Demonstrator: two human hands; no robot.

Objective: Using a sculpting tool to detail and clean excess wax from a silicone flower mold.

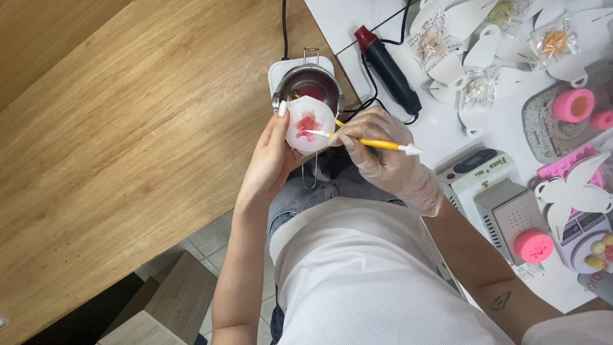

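The bare left hand is wrapped around a round white mould with pink material in its hollow, held just in front of the small metal pot. The gloved right hand pinches a yellow sculpting tool, its white tip touching the pink centre. The pot sits on a white warmer, with something reddish inside, hard to make out. Right of the pot lies a black heat gun; further right, pink moulds.
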